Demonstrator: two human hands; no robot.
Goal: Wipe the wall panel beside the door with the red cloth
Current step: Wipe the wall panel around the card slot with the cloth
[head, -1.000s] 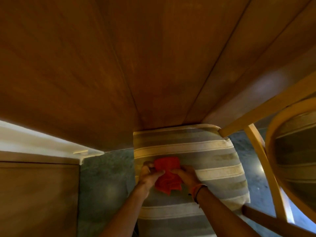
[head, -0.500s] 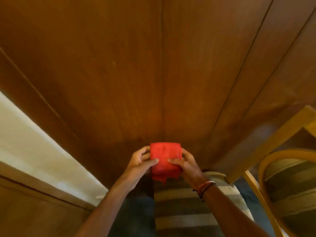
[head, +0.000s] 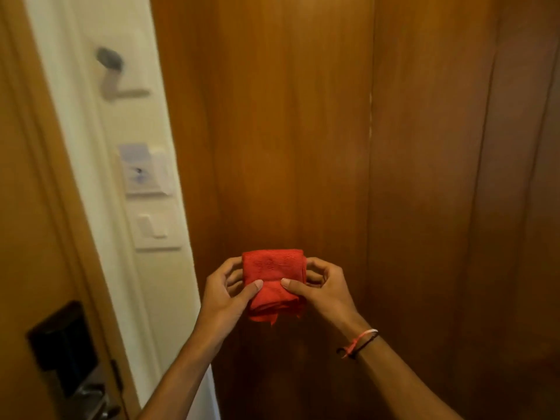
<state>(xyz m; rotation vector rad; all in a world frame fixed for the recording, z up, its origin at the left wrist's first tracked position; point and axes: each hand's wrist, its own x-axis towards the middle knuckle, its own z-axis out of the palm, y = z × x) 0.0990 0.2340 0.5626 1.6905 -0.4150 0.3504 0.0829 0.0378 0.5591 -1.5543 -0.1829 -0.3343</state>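
From the head camera, both hands are up in front of the wooden wall panel point(head: 272, 131), and the red cloth point(head: 272, 278) sits folded into a thick pad between them. The left hand point(head: 225, 294) pinches its left edge, thumb across the front; the right hand point(head: 325, 291) clamps the right edge the same way, thread bracelets point(head: 359, 344) at that wrist. The cloth hangs clear of the wood, not yet pressed on, with loose corners dangling below the fold. To the left runs a white strip of wall point(head: 100, 165) with a light switch point(head: 153, 227) and a card holder point(head: 142, 169), then the door point(head: 27, 207) with its dark lock point(head: 65, 347). The wiping has not begun, I'd say. Best way in: tuck those loose corners, lay the flat face square on the panel, press evenly with a spread palm, and run long strokes along the grain, stopping short of the switch.
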